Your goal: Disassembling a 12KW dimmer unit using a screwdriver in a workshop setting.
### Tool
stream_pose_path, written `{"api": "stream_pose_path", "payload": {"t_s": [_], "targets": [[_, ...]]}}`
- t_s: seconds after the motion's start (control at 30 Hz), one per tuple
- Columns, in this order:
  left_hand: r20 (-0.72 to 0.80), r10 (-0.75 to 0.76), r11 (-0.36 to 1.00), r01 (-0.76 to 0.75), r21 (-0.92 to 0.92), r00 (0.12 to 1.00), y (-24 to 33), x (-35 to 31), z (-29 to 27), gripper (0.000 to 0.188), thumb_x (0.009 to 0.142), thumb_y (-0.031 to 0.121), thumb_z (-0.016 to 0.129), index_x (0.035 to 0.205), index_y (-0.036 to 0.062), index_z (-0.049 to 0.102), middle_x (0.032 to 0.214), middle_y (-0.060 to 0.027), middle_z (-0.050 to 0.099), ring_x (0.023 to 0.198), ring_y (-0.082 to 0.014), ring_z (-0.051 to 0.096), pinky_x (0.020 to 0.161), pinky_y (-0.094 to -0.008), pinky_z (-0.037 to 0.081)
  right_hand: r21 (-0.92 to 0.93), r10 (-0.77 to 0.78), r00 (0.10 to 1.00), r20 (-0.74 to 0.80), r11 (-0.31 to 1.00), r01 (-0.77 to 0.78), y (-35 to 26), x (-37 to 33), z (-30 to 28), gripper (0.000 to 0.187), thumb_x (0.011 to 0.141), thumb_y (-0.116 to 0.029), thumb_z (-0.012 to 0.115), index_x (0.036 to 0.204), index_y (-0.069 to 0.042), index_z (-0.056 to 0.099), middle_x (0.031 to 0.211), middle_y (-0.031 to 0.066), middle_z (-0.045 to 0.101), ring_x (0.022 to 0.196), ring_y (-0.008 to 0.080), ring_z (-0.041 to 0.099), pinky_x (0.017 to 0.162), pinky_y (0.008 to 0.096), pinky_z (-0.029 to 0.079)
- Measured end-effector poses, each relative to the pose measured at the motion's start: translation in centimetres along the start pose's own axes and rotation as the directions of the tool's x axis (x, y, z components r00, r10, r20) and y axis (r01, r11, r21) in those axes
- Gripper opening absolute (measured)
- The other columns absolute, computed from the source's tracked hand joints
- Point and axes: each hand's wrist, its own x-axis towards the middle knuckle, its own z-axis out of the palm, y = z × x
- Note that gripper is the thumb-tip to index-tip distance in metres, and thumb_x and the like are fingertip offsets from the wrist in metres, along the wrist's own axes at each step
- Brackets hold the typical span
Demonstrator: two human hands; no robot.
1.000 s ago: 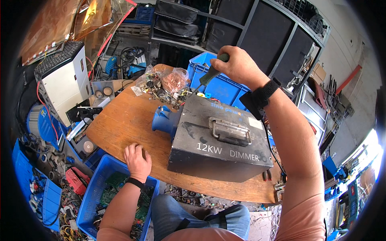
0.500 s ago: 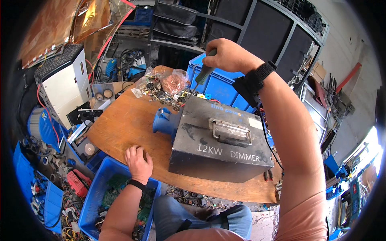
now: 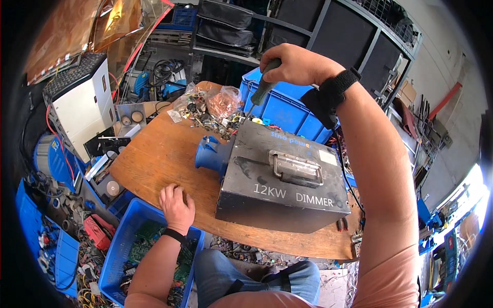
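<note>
My right hand (image 3: 297,64) is closed around the dark green grip of a screwdriver (image 3: 263,92). The shaft points down at the far left corner of a black metal box (image 3: 272,219); whether the tip touches a screw there I cannot tell. A metal carry handle (image 3: 297,168) lies on the box's top. From the left side of the box sticks out a blue round industrial socket (image 3: 207,153). My left hand (image 3: 177,206) lies on the near left edge of the wooden table (image 3: 154,161), fingers stretched out and holding nothing.
Beyond the box stands a blue plastic crate (image 3: 282,105). Loose small parts and a clear bag of copper wire (image 3: 222,103) lie at the table's far edge. Below my left arm is a blue basket (image 3: 115,251) with green circuit boards. Red-handled pliers (image 3: 342,224) lie right of the box.
My right hand and wrist have shifted slightly right, with the screwdriver's grip moving a little too. My left hand stays on the table edge. The box stays in place.
</note>
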Motion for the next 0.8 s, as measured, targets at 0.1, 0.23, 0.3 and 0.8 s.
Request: {"api": "stream_pose_path", "payload": {"t_s": [0.1,0.23,0.3,0.8], "targets": [[-0.002,0.004,1.0,-0.004,0.001,1.0,0.1,0.0,-0.1,0.024,0.074,0.008,0.063,0.095,0.0,0.059,0.107,-0.0168,0.053,0.105,-0.0368,0.046,0.094,-0.0468,0.036,0.001,0.031,0.999,-0.013,1.0,-0.031,-0.2,0.2,0.1,0.037,0.075,-0.027,0.066,0.101,-0.001,0.068,0.096,0.0171,0.068,0.094,0.0294,0.064,0.083,0.036,0.05],[-0.004,0.008,1.0,-0.008,0.013,1.0,-0.1,-0.1,0.0,0.023,0.074,0.008,0.063,0.095,0.0001,0.058,0.108,-0.017,0.053,0.105,-0.037,0.046,0.094,-0.0472,0.036,-0.049,0.067,0.995,-0.069,0.996,-0.07,-1.0,0.4,0.7,0.04,0.082,-0.032,0.065,0.105,0.0,0.066,0.09,0.0164,0.068,0.088,0.0281,0.064,0.081,0.0354,0.049],[0.004,0.001,1.0,-0.001,0.014,1.0,0.0,-0.1,-0.1,0.023,0.074,0.008,0.063,0.096,0.0002,0.058,0.108,-0.017,0.052,0.105,-0.0371,0.046,0.094,-0.0473,0.036,-0.081,0.313,0.946,-0.087,0.944,-0.32,-2.5,0.9,0.7,0.046,0.086,-0.041,0.059,0.098,0.002,0.067,0.084,0.0189,0.067,0.085,0.0305,0.065,0.08,0.0378,0.05],[0.025,0.012,0.999,-0.013,0.036,1.0,0.0,0.0,0.1,0.026,0.073,0.008,0.063,0.097,0.0002,0.058,0.109,-0.0179,0.052,0.105,-0.0376,0.046,0.093,-0.047,0.037,-0.288,0.157,0.988,-0.013,0.945,-0.154,-3.8,3.1,0.6,0.037,0.076,-0.03,0.065,0.101,-0.004,0.07,0.1,0.0157,0.068,0.093,0.032,0.065,0.082,0.041,0.051]]}}
